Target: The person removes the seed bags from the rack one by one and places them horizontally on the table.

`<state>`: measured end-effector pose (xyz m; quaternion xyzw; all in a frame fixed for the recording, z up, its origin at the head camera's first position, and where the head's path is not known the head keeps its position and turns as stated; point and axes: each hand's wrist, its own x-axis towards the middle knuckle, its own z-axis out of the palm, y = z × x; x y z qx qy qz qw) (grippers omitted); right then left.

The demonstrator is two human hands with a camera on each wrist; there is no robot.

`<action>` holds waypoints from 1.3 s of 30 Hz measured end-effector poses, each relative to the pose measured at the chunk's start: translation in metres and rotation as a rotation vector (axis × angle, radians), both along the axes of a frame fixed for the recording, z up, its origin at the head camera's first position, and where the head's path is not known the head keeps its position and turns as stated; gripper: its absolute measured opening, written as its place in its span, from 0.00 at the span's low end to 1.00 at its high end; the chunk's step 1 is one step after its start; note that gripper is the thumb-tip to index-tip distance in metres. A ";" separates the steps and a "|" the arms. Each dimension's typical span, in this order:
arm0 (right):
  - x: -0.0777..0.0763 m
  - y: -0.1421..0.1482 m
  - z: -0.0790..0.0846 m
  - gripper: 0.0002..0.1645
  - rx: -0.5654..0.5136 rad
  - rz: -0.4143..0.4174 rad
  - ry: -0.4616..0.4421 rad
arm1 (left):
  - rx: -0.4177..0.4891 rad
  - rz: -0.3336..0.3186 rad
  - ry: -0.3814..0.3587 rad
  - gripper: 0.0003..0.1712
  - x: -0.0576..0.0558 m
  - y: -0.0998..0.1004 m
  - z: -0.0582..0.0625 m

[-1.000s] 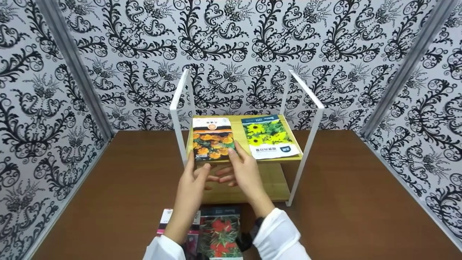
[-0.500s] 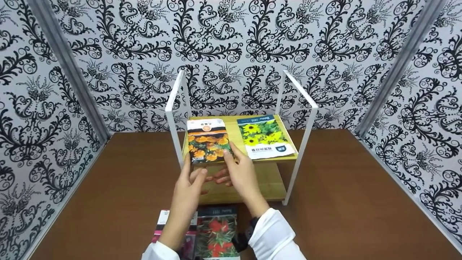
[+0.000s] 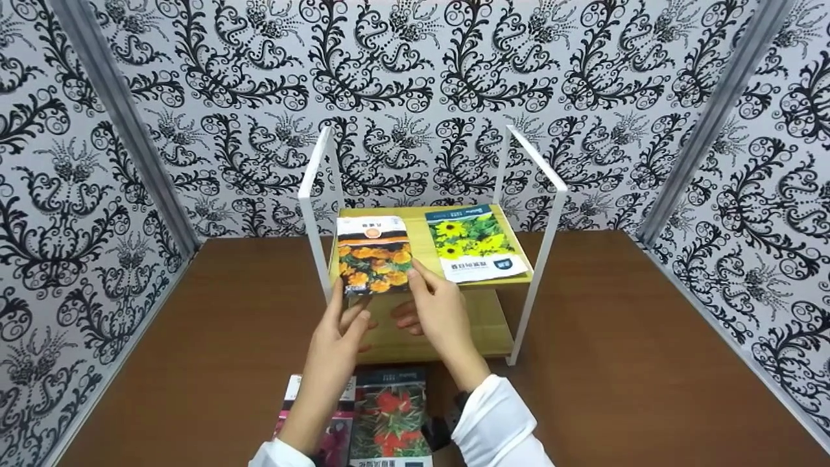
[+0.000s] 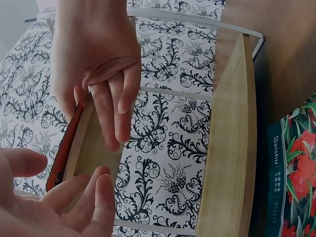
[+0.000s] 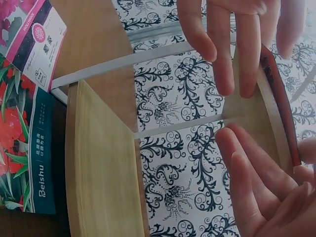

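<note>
A seed packet with orange flowers (image 3: 375, 259) lies at the left of the upper shelf (image 3: 420, 228), its near edge at the shelf's front. The left hand (image 3: 339, 331) holds its near left corner, with one finger along the side. At the near right corner the right hand (image 3: 441, 311) pinches it between thumb and index finger. The other fingers of both hands hang below, in front of the shelf gap. In the right wrist view, the packet's reddish edge (image 5: 279, 98) runs between the two hands. A yellow-flower seed packet (image 3: 478, 245) lies on the shelf's right half.
White metal side frames (image 3: 548, 253) rise at both sides of the two-tier rack. Its lower wooden shelf (image 3: 483, 324) sits below the hands. On the brown table (image 3: 635, 363), a red-flower packet (image 3: 392, 415) and a pink-flower packet (image 3: 334, 438) lie near the forearms.
The orange-flower packet has shifted slightly toward the person on the shelf, both hands moving with it. The head view has drifted a little. The other packets have stayed in place.
</note>
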<state>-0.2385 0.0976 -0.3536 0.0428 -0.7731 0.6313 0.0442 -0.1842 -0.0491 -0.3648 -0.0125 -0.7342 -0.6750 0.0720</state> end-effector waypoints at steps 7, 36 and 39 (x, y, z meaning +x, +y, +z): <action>0.007 0.003 -0.010 0.27 -0.253 0.080 -0.088 | 0.010 0.026 -0.022 0.36 0.004 0.001 -0.006; 0.054 0.035 -0.005 0.34 -0.311 0.312 -0.074 | 0.200 0.131 -0.051 0.36 0.021 0.002 0.005; 0.060 0.040 -0.006 0.34 -0.307 0.343 -0.108 | 0.180 0.094 -0.057 0.38 0.021 0.000 0.003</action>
